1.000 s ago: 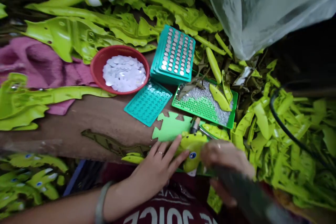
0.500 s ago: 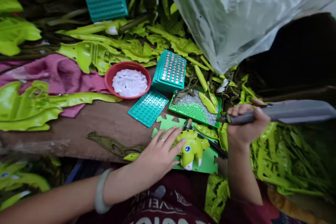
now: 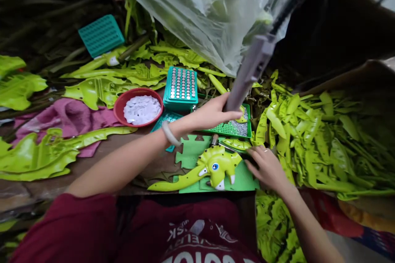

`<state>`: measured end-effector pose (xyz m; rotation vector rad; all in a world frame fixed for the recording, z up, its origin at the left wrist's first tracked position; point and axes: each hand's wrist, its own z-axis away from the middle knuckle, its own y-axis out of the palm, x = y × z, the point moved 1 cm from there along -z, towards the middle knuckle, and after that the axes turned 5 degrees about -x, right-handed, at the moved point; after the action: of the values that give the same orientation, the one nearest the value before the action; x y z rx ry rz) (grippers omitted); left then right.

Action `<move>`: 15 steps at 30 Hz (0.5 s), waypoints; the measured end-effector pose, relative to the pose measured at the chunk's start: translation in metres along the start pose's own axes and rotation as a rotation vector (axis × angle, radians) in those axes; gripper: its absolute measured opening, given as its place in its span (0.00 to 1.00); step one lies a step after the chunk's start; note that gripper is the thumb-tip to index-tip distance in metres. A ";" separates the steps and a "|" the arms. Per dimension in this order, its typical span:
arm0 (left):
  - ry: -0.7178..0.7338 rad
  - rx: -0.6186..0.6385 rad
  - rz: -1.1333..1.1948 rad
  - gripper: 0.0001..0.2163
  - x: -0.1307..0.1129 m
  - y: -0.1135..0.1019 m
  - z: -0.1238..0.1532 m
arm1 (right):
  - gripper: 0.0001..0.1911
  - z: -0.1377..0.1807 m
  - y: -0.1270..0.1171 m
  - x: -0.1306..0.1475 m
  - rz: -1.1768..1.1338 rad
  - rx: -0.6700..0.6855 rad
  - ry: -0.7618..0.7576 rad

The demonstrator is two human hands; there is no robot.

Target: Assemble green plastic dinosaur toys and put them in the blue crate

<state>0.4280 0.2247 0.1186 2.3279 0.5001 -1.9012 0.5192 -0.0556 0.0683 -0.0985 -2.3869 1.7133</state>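
Observation:
My left hand [image 3: 216, 111] is closed round the lower end of a grey electric screwdriver [image 3: 251, 70], which slants up and right with a black cord at its top. My right hand [image 3: 270, 170] is low at the mat's right edge, its fingers curled at the dark handle of a small hammer [image 3: 214, 139]; the grip is partly hidden. Between the hands lies a yellow-green toy animal head [image 3: 220, 166] with a blue eye and white tusks, on green foam mats [image 3: 193, 152]. A long yellow-green piece [image 3: 175, 181] extends left from it.
Behind the left hand are a green tray of tiny screws [image 3: 226, 128] and a teal tray stack [image 3: 180, 100] of round silver pieces. A red bowl [image 3: 119, 109] holds white pieces. Yellow-green plastic parts [image 3: 308, 144] heap at right. A clear plastic bag [image 3: 197, 12] hangs overhead.
The grey electric screwdriver has passed from my right hand to my left and swung upright. My left hand has left the toy and risen; my right hand has dropped to the hammer handle.

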 end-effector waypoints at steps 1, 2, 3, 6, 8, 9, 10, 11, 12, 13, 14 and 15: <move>-0.035 0.001 0.096 0.17 -0.003 -0.001 -0.002 | 0.10 0.009 0.008 0.001 0.084 0.030 -0.048; -0.064 -0.009 0.193 0.16 -0.006 0.000 -0.005 | 0.11 0.016 0.016 0.002 0.135 0.030 -0.072; -0.093 -0.024 0.282 0.14 -0.010 0.002 -0.007 | 0.11 0.020 0.023 0.002 0.155 0.009 -0.079; -0.173 -0.063 0.463 0.11 -0.021 0.008 -0.011 | 0.12 0.027 0.030 -0.003 0.127 -0.042 -0.067; -0.219 -0.079 0.519 0.11 -0.029 0.010 -0.008 | 0.13 0.032 0.024 -0.013 0.137 -0.078 -0.083; -0.238 -0.085 0.534 0.11 -0.032 0.009 -0.006 | 0.13 0.035 0.019 -0.019 0.170 -0.108 -0.085; -0.253 -0.090 0.542 0.12 -0.035 0.008 -0.003 | 0.13 0.038 0.013 -0.026 0.213 -0.144 -0.073; -0.266 -0.098 0.546 0.12 -0.037 0.007 0.000 | 0.14 0.040 0.007 -0.035 0.260 -0.183 -0.041; -0.277 -0.105 0.546 0.12 -0.038 0.006 0.003 | 0.14 0.041 0.002 -0.044 0.307 -0.217 0.015; -0.285 -0.115 0.543 0.12 -0.038 0.006 0.006 | 0.15 0.040 -0.002 -0.054 0.349 -0.237 0.089; -0.289 -0.129 0.535 0.11 -0.038 0.007 0.009 | 0.16 0.037 -0.005 -0.063 0.380 -0.244 0.169; -0.292 -0.145 0.524 0.10 -0.038 0.008 0.011 | 0.17 0.033 -0.006 -0.072 0.397 -0.239 0.243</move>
<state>0.4140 0.2067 0.1522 1.8105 -0.0076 -1.8188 0.5835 -0.1004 0.0547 -0.8166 -2.4879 1.4397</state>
